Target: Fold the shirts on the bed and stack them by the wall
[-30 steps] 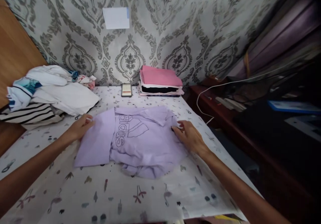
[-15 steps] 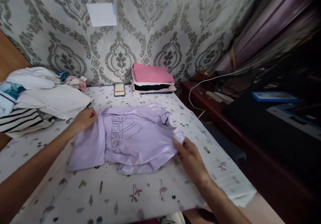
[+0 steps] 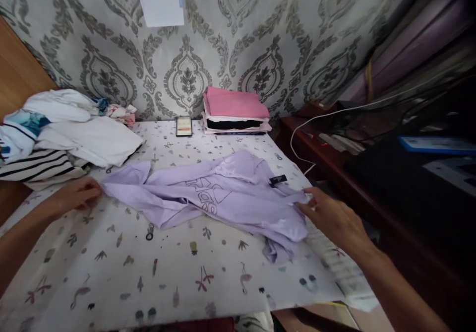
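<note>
A lilac shirt (image 3: 247, 203) lies stretched sideways across the middle of the frame, rumpled and twisted, its outlined lettering partly swallowed by the folds. The left hand (image 3: 76, 195), at the left of the frame, has its fingertips closed on the shirt's narrow left end, pinching it. Over at the right, the right hand (image 3: 330, 218) grips the other end near the neck, the cloth caught between thumb and fingers. A small black label (image 3: 278, 180) stands out just beside that neck edge, and a bunched bit of the shirt hangs toward the lower right.

Under it all I see a white sheet (image 3: 167, 267) printed with little birds, leaves and sunglasses. A heap of loose clothes (image 3: 89, 138) fills the left side, with a black-striped garment (image 3: 40, 167) at its lower edge. Near the wall, at upper centre, sits a neat folded stack (image 3: 236, 104) topped with pink cloth, and to its left lies a flat dark-edged object (image 3: 183, 126) with a pale face. A white paper (image 3: 162, 7) shows against the patterned wallpaper (image 3: 189, 74) at the top, while a white cable (image 3: 291, 144) loops over dark red furniture (image 3: 316, 158) toward the right
</note>
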The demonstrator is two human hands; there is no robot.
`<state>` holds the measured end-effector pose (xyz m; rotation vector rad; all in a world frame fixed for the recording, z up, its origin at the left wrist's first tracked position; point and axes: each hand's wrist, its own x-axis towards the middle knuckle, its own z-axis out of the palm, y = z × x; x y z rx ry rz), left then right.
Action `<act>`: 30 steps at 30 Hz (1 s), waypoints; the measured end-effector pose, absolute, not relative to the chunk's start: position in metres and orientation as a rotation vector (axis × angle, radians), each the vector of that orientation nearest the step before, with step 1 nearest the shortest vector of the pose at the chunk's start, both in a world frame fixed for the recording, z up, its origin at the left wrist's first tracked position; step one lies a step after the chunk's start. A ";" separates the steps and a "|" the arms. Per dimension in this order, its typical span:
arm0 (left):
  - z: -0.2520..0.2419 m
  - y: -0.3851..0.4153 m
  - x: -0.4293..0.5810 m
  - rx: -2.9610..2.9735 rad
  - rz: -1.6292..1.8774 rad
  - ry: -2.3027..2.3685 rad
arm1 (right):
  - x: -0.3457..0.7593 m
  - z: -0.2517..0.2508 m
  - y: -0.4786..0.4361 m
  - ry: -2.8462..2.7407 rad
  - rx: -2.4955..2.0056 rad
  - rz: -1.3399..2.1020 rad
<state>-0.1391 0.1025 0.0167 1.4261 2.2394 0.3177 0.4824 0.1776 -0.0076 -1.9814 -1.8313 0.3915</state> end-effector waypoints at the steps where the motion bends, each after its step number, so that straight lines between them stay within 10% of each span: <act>1: 0.018 0.108 -0.135 1.482 0.279 2.277 | 0.472 -0.003 0.182 -1.952 -1.968 0.237; 16: 0.048 0.196 -0.076 2.037 -0.327 1.941 | 0.368 0.021 0.283 -2.795 -1.637 0.143; 24: 0.102 0.196 -0.129 1.304 0.905 2.331 | 0.346 0.045 0.383 -1.968 -1.635 0.363; 30: 0.062 0.167 -0.098 1.816 0.786 2.242 | 0.362 0.009 0.347 -2.111 -1.362 0.447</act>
